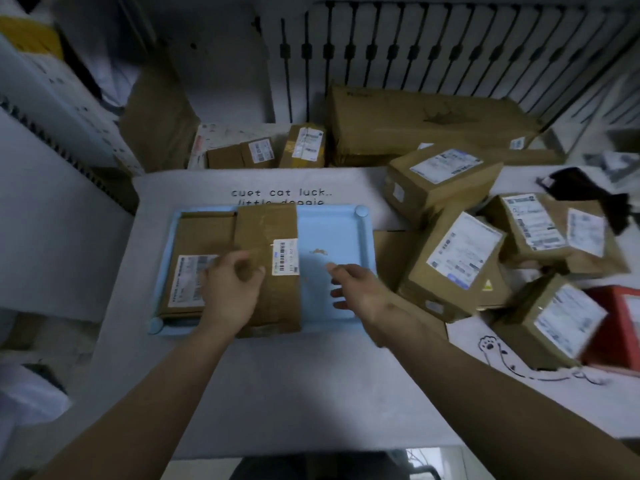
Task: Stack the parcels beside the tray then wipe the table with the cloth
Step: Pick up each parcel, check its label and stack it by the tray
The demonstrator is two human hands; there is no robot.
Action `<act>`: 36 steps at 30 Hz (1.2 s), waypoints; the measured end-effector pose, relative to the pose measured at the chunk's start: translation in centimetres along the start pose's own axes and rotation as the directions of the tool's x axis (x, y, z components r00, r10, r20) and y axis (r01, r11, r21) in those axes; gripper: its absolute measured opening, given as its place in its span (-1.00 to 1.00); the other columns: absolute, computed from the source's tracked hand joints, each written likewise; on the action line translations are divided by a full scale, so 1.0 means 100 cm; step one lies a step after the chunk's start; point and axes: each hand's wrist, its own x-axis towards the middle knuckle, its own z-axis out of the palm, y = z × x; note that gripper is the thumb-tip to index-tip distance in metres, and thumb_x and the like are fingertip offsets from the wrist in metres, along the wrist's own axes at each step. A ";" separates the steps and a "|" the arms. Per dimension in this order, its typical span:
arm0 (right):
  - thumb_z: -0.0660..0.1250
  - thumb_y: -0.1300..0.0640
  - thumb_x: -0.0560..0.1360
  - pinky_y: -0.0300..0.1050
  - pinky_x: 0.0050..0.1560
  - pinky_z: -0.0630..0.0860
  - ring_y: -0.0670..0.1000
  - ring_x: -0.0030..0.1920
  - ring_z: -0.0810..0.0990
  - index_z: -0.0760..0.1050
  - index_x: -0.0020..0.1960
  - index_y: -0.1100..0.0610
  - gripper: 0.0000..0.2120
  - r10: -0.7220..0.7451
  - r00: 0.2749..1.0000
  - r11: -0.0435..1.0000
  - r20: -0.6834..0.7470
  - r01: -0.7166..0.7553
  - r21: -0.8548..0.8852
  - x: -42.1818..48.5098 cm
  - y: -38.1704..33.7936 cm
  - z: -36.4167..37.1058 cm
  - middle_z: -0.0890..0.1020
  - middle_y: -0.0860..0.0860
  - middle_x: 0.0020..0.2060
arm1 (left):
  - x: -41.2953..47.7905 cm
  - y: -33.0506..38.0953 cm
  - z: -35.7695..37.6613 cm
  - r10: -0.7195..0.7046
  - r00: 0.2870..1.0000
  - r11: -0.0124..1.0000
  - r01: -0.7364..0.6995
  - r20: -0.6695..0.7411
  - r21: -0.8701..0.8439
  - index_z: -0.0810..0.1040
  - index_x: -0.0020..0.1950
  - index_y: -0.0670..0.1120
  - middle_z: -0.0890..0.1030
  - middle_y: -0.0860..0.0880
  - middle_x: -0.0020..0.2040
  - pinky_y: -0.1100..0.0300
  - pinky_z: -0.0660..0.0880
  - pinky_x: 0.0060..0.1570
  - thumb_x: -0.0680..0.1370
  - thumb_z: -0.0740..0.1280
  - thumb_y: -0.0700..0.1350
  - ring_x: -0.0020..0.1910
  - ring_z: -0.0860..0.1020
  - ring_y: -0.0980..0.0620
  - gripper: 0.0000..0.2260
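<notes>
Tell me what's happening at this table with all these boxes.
A person is handling parcels at a table. Two lie in the blue tray: a flat parcel at the left and a taped parcel overlapping it. The left hand is over them with fingers curled; whether it grips one is unclear. The right hand hovers open over the tray's bare part. A loose pile of parcels sits right of the tray, not neatly stacked.

Dim, bluish light; wide-angle bending at edges, motion blur softening the right side.
</notes>
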 end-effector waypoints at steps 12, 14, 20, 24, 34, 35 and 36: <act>0.31 0.12 0.60 -0.23 -0.35 0.36 -0.11 -0.43 0.43 0.54 -0.27 0.19 -0.71 -0.047 0.922 0.951 -0.384 0.159 0.265 -0.048 0.051 -0.149 0.58 0.01 -0.39 | -0.050 0.108 0.112 0.143 0.920 0.989 -0.121 0.365 -0.084 0.55 0.25 -0.05 0.50 0.00 0.23 0.15 0.39 0.19 0.56 0.39 -0.09 0.24 0.46 0.00 -0.74; 0.32 0.09 0.60 -0.21 -0.30 0.40 -0.12 -0.40 0.45 0.56 -0.25 0.23 -0.70 -0.017 0.902 0.942 -0.432 0.159 0.296 -0.049 0.060 -0.168 0.58 -0.02 -0.39 | -0.056 0.117 0.128 0.137 0.897 0.990 -0.114 0.419 -0.080 0.55 0.28 -0.08 0.53 -0.05 0.26 0.24 0.39 0.09 0.56 0.39 -0.09 0.23 0.48 -0.01 -0.71; 0.43 -0.06 0.51 -0.09 -0.10 0.47 -0.04 -0.22 0.50 0.49 -0.07 0.16 -0.71 0.028 0.868 0.960 -0.496 0.115 0.257 -0.035 0.073 -0.202 0.54 -0.06 -0.27 | -0.071 0.134 0.156 0.066 0.875 0.997 -0.034 0.479 -0.075 0.48 0.38 -0.11 0.52 -0.03 0.21 0.23 0.34 0.10 0.58 0.37 -0.09 0.12 0.47 0.07 -0.62; 0.50 -0.15 0.43 0.09 0.29 0.50 0.08 0.12 0.56 0.44 0.25 0.12 -0.46 0.138 0.960 0.935 -0.246 -0.044 0.352 -0.024 0.076 -0.207 0.58 0.00 0.09 | -0.076 0.133 0.162 0.015 0.870 0.997 0.025 0.493 -0.075 0.48 0.38 -0.09 0.54 -0.04 0.27 0.22 0.37 0.12 0.58 0.36 -0.06 0.17 0.50 0.04 -0.62; 0.46 -0.19 0.44 0.20 0.16 0.56 0.11 0.21 0.54 0.36 0.42 -0.01 -0.37 0.155 0.972 0.913 -0.178 -0.073 0.401 -0.015 0.075 -0.209 0.55 0.02 0.25 | -0.094 0.144 0.180 0.047 0.889 0.994 0.002 0.456 -0.105 0.55 0.26 -0.07 0.61 -0.03 0.13 0.19 0.45 0.08 0.56 0.37 -0.03 0.09 0.56 0.03 -0.71; 0.45 -0.17 0.46 0.18 0.13 0.58 0.11 0.19 0.55 0.36 0.44 0.01 -0.37 0.143 0.963 0.913 -0.227 -0.040 0.407 -0.016 0.075 -0.213 0.56 0.04 0.25 | -0.095 0.147 0.184 0.052 0.886 0.994 -0.002 0.460 -0.110 0.54 0.28 -0.09 0.61 -0.04 0.14 0.20 0.44 0.07 0.56 0.37 -0.03 0.09 0.56 0.03 -0.69; 0.44 -0.17 0.46 0.16 0.10 0.59 0.11 0.17 0.57 0.36 0.44 0.04 -0.37 0.134 0.953 0.913 -0.273 -0.012 0.407 -0.018 0.074 -0.218 0.57 0.07 0.24 | -0.098 0.150 0.188 0.057 0.881 0.994 -0.006 0.469 -0.111 0.54 0.28 -0.10 0.61 -0.04 0.14 0.22 0.42 0.06 0.57 0.37 -0.03 0.09 0.55 0.03 -0.69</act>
